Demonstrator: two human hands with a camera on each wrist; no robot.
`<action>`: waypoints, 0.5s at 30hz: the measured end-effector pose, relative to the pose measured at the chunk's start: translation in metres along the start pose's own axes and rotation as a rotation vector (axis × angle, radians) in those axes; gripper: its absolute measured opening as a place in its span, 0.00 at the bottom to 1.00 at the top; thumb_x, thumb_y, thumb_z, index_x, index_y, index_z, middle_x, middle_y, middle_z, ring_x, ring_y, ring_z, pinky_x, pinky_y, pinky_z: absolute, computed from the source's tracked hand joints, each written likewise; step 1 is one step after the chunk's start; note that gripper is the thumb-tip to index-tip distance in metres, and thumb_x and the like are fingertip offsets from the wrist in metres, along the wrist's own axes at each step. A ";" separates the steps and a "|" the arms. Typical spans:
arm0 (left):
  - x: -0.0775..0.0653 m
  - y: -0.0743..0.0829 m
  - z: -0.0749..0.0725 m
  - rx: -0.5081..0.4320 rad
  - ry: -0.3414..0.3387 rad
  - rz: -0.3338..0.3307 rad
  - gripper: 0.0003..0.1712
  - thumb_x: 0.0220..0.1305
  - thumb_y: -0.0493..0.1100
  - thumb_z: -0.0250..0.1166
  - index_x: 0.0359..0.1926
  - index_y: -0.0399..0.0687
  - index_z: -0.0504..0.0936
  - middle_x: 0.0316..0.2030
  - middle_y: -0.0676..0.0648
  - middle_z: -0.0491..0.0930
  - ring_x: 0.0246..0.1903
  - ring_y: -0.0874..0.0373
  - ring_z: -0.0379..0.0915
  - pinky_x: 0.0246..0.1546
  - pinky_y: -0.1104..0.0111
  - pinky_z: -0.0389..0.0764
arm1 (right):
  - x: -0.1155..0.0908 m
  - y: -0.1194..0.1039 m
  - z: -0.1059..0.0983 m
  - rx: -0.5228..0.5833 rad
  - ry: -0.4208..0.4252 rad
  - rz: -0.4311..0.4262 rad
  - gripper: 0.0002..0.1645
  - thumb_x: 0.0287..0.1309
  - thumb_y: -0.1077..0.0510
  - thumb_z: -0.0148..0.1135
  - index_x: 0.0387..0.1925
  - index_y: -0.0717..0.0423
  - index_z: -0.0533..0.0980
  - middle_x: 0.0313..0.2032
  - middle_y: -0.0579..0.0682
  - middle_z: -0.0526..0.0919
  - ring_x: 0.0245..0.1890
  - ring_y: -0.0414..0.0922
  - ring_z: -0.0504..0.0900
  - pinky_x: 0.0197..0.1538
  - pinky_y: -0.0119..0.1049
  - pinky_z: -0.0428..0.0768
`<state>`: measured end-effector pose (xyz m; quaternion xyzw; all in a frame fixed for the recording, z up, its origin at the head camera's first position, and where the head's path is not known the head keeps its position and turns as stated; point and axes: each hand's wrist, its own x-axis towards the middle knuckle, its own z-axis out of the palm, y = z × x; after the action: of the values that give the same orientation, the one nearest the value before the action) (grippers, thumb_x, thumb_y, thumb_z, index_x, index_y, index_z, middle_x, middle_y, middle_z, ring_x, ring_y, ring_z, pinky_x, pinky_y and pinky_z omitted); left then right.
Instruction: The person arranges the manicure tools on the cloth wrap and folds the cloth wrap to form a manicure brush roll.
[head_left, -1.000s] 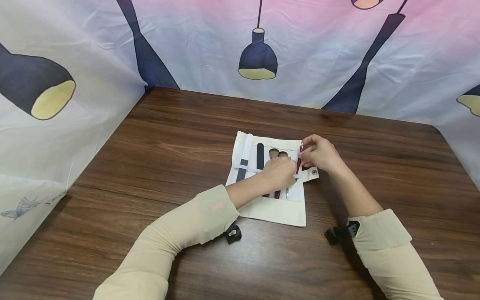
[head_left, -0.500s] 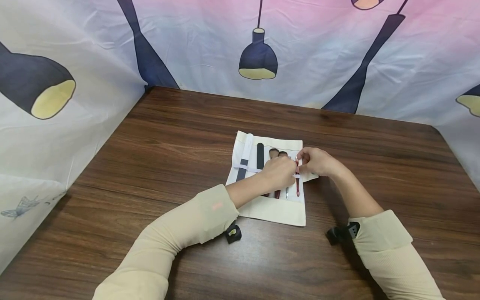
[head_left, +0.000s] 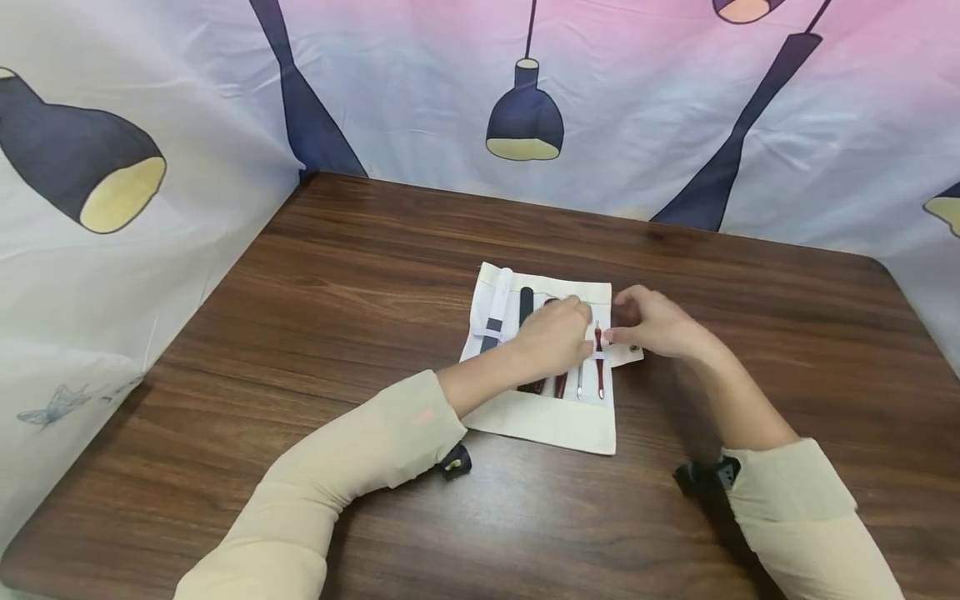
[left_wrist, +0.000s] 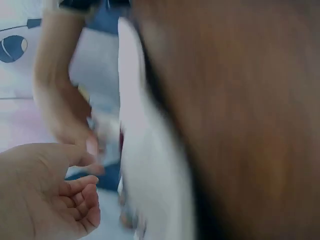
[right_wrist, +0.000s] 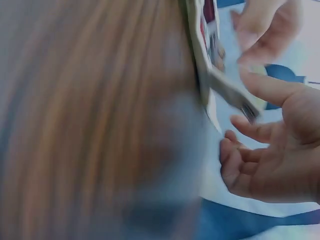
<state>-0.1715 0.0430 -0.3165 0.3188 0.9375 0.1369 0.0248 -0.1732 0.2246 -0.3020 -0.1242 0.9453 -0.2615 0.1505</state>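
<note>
A cream cloth roll pouch lies unrolled on the table, with slim tools under a white elastic band. At its right side sits a slim red-handled tool with metal ends, held under the band. My left hand hovers over the middle of the pouch, hiding the brush heads; its fingers are loosely bent and hold nothing in the left wrist view. Just beyond the pouch's right edge is my right hand, thumb and fingers apart. In the right wrist view, the snap strap shows near its thumb and forefinger.
A white-and-grey strip, a black file-like strip and a thin silver tool also lie in the pouch. Around it stretches the brown wooden table. A printed cloth backdrop rises behind.
The red-handled tool slid down under the band, pinched by my right hand, which has since let go and moved right. My left hand has shifted slightly up, its fingers loosened.
</note>
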 end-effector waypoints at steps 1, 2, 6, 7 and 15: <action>0.000 -0.005 -0.005 -0.012 0.024 -0.008 0.13 0.60 0.44 0.60 0.42 0.40 0.78 0.36 0.48 0.74 0.36 0.58 0.70 0.35 0.70 0.73 | -0.008 -0.001 -0.002 -0.028 0.025 0.004 0.31 0.57 0.52 0.61 0.55 0.67 0.64 0.43 0.63 0.71 0.40 0.54 0.71 0.39 0.47 0.70; 0.001 -0.012 -0.011 -0.028 0.043 -0.021 0.14 0.60 0.43 0.61 0.44 0.39 0.78 0.38 0.47 0.75 0.38 0.57 0.71 0.37 0.70 0.73 | -0.016 -0.002 -0.004 -0.063 0.042 0.011 0.29 0.57 0.51 0.60 0.53 0.66 0.66 0.43 0.62 0.72 0.40 0.54 0.71 0.40 0.47 0.70; 0.008 -0.049 -0.032 -0.001 0.125 -0.118 0.13 0.59 0.37 0.59 0.44 0.37 0.79 0.41 0.43 0.77 0.42 0.51 0.73 0.43 0.66 0.74 | -0.050 -0.016 0.005 -0.184 0.032 -0.041 0.15 0.58 0.52 0.60 0.39 0.60 0.76 0.32 0.51 0.79 0.29 0.46 0.75 0.34 0.44 0.74; 0.010 -0.059 -0.036 0.016 0.137 -0.148 0.12 0.59 0.36 0.58 0.43 0.38 0.80 0.41 0.43 0.77 0.42 0.51 0.73 0.43 0.65 0.74 | -0.057 -0.020 0.011 -0.207 0.025 -0.069 0.11 0.57 0.53 0.60 0.34 0.58 0.77 0.29 0.48 0.79 0.27 0.44 0.74 0.32 0.42 0.74; 0.016 -0.112 -0.044 -0.020 0.041 -0.240 0.11 0.63 0.31 0.51 0.40 0.35 0.80 0.41 0.41 0.78 0.42 0.51 0.73 0.43 0.63 0.73 | -0.100 -0.046 0.059 -0.351 0.059 -0.326 0.15 0.50 0.57 0.67 0.40 0.59 0.79 0.37 0.49 0.79 0.40 0.48 0.78 0.43 0.45 0.77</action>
<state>-0.2559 -0.0430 -0.3045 0.2012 0.9679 0.1488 0.0251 -0.0525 0.1905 -0.3039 -0.2916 0.9477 -0.1176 0.0550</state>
